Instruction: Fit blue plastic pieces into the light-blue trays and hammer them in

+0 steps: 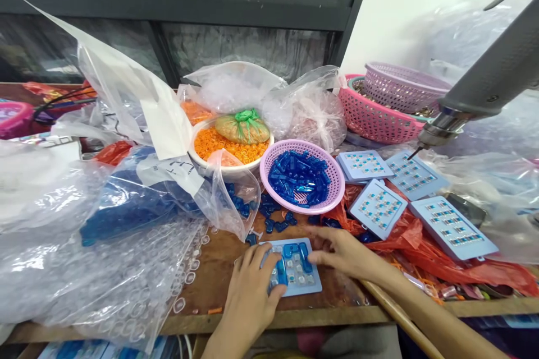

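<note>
A light blue square tray (314, 283) lies flat near the table's front edge, with dark blue translucent pieces and clear round pieces set in it. My left hand (252, 280) rests over the tray's left side, fingers apart, its fingertips on a blue piece. At the tray's right edge is my right hand (337, 249), thumb and fingers apart, thumb tip touching a blue piece (304, 255) there. Behind the tray, loose blue pieces (281, 224) lie on the table. A lilac basket (339, 182) behind them holds many blue pieces.
A white bowl (193, 148) of orange rings stands behind left. Plastic bags (138, 196) cover the left side. Several light blue trays (381, 208) lie at right on red plastic, under a hanging electric screwdriver (475, 84). A wooden stick (400, 317) crosses the front edge below my right forearm.
</note>
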Tool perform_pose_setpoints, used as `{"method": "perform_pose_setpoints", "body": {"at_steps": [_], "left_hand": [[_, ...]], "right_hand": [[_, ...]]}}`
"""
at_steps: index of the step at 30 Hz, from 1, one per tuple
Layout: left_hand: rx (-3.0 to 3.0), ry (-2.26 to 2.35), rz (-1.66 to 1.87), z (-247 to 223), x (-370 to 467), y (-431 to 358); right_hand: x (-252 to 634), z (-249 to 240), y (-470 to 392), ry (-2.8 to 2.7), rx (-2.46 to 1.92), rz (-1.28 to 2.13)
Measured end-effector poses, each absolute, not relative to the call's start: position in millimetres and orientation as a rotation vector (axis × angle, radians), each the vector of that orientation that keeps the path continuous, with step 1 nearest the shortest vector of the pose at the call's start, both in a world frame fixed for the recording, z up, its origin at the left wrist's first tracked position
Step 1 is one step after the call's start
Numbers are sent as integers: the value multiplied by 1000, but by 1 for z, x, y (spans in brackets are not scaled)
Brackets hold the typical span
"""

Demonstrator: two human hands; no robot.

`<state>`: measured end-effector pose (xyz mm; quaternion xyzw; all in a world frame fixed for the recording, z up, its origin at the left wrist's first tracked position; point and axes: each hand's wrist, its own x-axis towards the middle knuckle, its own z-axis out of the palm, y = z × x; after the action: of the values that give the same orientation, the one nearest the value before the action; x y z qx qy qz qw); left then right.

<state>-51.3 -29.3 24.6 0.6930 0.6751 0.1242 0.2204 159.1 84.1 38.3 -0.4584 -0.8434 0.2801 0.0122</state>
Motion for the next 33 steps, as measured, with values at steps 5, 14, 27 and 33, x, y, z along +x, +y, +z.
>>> {"method": "perform_pose_setpoints", "body": {"at_steps": [5, 14, 27, 33], "left_hand": [[1911, 1894, 360, 23, -47, -29], [1934, 1861, 468, 14, -45, -31], [1926, 1829, 622, 5, -43, -25], [1931, 1783, 673, 2, -45, -24]], "right_hand": [[160, 23, 95, -2459, -1642, 459], [185, 4, 93, -2411, -1574, 267], [199, 3, 93, -2156, -1414, 625], [158, 33, 57, -2395, -1209, 1082]]}}
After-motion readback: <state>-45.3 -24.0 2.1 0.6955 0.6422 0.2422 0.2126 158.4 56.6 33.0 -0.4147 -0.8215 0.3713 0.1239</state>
